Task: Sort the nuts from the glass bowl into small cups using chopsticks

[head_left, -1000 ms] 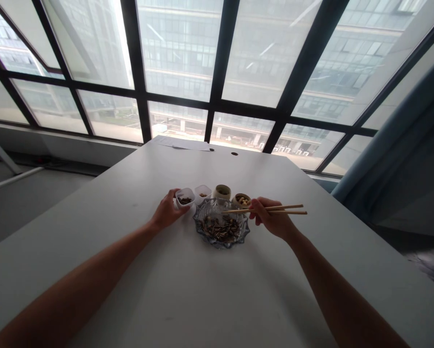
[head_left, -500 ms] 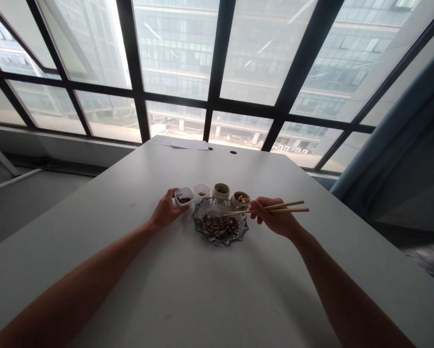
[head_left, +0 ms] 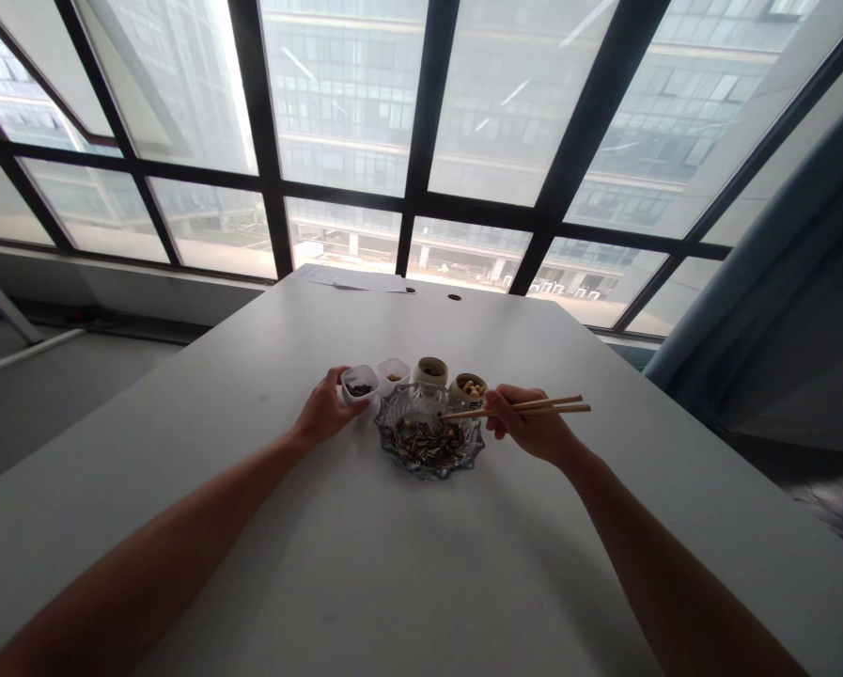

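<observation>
My left hand is closed around the side of a small white plastic cup with dark seed-like bits inside. Wooden chopsticks are held in my right hand, their tips together over a scalloped glass bowl. Dark and pale seeds lie in that bowl; whether the tips pinch a piece is too small to tell. Behind the bowl stand a second white cup with a few bits, a beige round pot, and another pot with pale, nut-like pieces.
The white table runs forward to tall framed windows. Sheets of paper lie at its far edge, near a dark round hole. A blue curtain hangs at the right.
The chopsticks have shifted slightly left, and their tips have drawn closer together above the bowl. My left hand keeps its hold on the cup.
</observation>
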The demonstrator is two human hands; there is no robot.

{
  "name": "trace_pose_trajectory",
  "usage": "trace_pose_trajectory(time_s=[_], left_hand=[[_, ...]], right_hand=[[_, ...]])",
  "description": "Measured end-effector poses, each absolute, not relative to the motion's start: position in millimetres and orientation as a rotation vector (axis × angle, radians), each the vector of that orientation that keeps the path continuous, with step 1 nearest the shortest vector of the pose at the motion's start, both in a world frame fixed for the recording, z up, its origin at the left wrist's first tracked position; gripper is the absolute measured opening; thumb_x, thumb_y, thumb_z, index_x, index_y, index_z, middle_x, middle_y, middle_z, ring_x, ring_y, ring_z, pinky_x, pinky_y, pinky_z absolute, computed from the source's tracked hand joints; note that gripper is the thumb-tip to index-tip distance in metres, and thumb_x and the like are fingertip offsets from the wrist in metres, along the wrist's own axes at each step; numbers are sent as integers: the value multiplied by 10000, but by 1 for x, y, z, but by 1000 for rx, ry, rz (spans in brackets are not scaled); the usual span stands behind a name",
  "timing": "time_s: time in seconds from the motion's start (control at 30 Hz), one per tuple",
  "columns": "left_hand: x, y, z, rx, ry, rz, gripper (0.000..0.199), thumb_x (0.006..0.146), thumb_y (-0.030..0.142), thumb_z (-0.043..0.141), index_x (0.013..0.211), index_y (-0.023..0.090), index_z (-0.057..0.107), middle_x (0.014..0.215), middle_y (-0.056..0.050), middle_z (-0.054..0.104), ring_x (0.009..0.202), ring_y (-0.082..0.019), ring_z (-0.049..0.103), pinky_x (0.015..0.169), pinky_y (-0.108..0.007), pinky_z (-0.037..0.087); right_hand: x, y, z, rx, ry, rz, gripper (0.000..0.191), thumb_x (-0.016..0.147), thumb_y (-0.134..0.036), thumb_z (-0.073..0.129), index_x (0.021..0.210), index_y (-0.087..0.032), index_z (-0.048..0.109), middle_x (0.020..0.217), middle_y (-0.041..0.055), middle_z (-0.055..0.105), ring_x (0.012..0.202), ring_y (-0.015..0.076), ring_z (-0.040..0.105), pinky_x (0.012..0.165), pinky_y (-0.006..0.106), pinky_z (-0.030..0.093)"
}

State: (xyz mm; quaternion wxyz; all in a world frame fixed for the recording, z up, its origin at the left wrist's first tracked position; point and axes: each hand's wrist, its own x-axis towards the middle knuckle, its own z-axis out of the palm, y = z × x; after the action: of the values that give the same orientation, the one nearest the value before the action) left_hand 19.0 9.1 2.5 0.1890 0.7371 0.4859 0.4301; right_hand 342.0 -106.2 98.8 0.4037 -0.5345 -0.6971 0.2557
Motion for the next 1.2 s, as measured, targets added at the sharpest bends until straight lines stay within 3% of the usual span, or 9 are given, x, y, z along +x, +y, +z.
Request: trace_pose_trajectory(time_s=[0.23,0.47,0.87,1.2], left_hand=[[19,8,4,2095,1352,1228,629,714,485,740,1226,205,507,1082,-103,712,1003,-251,685,865,-373,540],[18,8,3,2095,1366,1213,642,713,488,740,1238,202,506,1084,-106,707,1014,-260,680,862,-381,542],[18,7,5,2087,1352,1209,633,709,461,747,1232,200,504,1110,-110,702,981,-252,687,844,-379,546],[18,9,0,2212,1317,1386,623,725,389,748,1264,214,489,1235,-128,628,1095,-282,621,924,-445,528]], right_hand=[[351,-95,92,-1338,-1346,669,592,746,-761,631,684,-173,639,491,45,659,362,141,581,353,244,471],[369,-82,88,-1241,-1029,815,519,767,-667,692,693,-157,632,504,70,665,378,148,591,347,247,477],[345,-104,104,-1148,-1312,673,556,770,-721,651,688,-171,652,492,44,655,365,157,587,369,279,474],[358,-90,92,-1149,-1186,725,555,770,-727,644,684,-179,629,489,48,651,357,155,564,358,278,449]])
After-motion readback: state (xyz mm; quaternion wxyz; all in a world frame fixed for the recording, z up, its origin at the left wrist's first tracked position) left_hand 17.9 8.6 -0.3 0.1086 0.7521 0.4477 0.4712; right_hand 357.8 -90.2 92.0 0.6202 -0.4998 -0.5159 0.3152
